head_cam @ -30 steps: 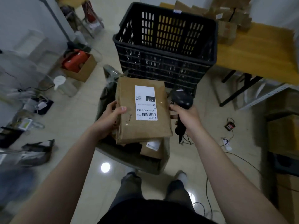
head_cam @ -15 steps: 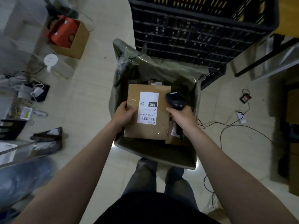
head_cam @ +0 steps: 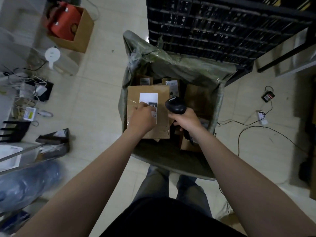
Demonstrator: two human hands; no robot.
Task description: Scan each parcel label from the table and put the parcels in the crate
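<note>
A flat brown parcel (head_cam: 135,94) with a white label (head_cam: 148,98) lies inside a green-plastic-lined crate (head_cam: 220,100), on top of several other brown parcels (head_cam: 171,83). My left hand (head_cam: 142,117) rests on top of this parcel, its fingertips touching the label. My right hand (head_cam: 187,121) grips the handle of a black barcode scanner (head_cam: 176,106), held over the crate just right of the parcel. The lower half of the label is hidden under my left hand.
A tall black plastic basket (head_cam: 222,31) stands right behind the crate. A cardboard box holding a red item (head_cam: 68,26) sits at the far left. Cables (head_cam: 256,122) run over the floor on the right. Clutter and a blue plastic bag (head_cam: 25,183) line the left side.
The parcel went down from chest height into the lined crate. My left hand shifted from its left edge onto its top. The scanner followed down beside it.
</note>
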